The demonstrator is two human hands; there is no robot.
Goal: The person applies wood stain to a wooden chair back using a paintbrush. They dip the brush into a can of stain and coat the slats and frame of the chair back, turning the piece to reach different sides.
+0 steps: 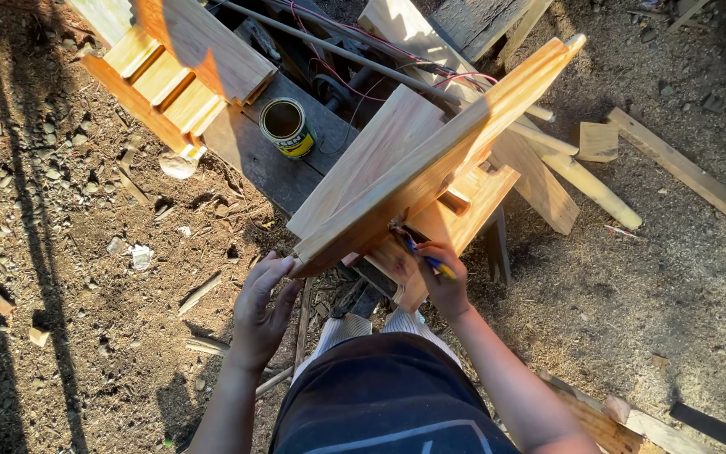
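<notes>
Both bare arms reach forward from the body. The left hand (260, 311) is stretched flat, its fingers (272, 271) extended together and pointing up and away. The right hand (443, 282) is curled, wrist bent, its fingers (430, 252) pinched closed.

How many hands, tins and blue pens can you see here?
Hands: 2, the left hand against the wooden piece and the right hand holding the pen
Tins: 1, the open tin
Blue pens: 1, the blue pen
Total: 4
</notes>
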